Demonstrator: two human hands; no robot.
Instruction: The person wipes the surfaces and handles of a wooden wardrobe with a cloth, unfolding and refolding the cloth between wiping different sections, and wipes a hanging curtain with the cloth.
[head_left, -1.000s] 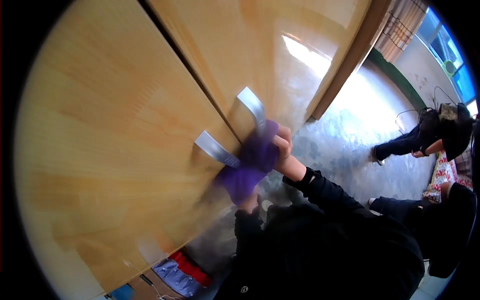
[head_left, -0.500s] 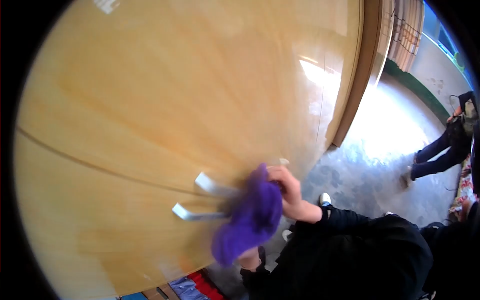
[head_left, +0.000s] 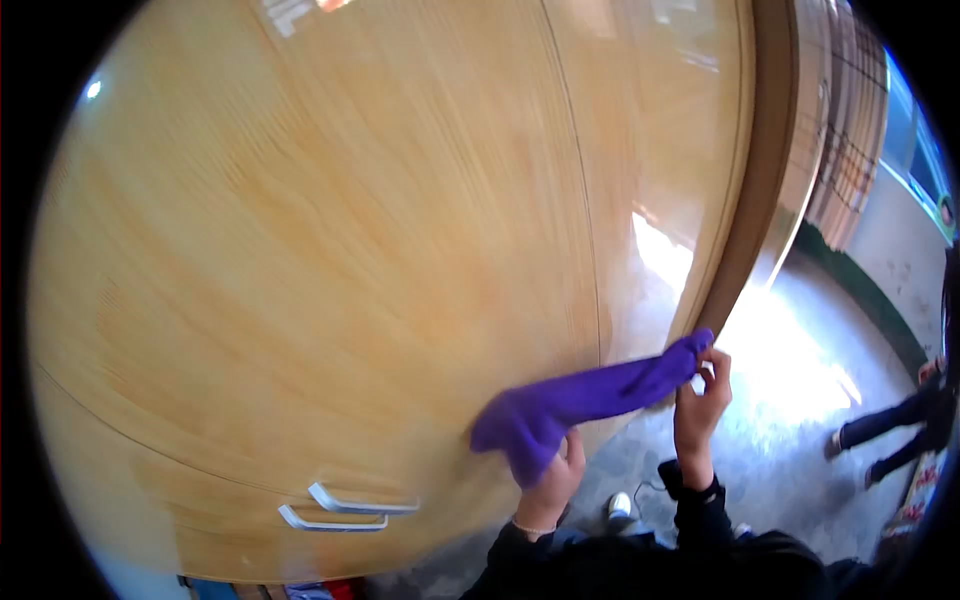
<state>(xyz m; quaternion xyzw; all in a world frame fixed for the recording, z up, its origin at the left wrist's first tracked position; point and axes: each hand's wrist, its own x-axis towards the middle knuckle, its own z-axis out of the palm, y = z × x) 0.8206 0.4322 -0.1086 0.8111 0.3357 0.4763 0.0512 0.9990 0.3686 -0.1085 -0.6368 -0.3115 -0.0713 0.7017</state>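
A purple cloth [head_left: 590, 397] is stretched between my two hands in front of the light wood-grain wardrobe door [head_left: 350, 220]. Its left end drapes over the fingers of my left hand [head_left: 550, 490], which grips it; only the thumb and the braceleted wrist show. At the other end, my right hand [head_left: 703, 405] pinches a twisted corner between thumb and fingers. Two silver door handles [head_left: 365, 498] lie to the left of my left hand, clear of the cloth.
A brown wardrobe edge [head_left: 755, 170] runs down the right. Beyond it are a plaid curtain [head_left: 850, 130], the shiny grey floor [head_left: 790, 340] and another person's dark-trousered legs [head_left: 895, 420]. Folded fabrics [head_left: 310, 590] show at the bottom.
The bunched cloth has moved from beside the handles to the right and is now pulled out long. My hands have spread apart, and the view has shifted so the handles sit lower left.
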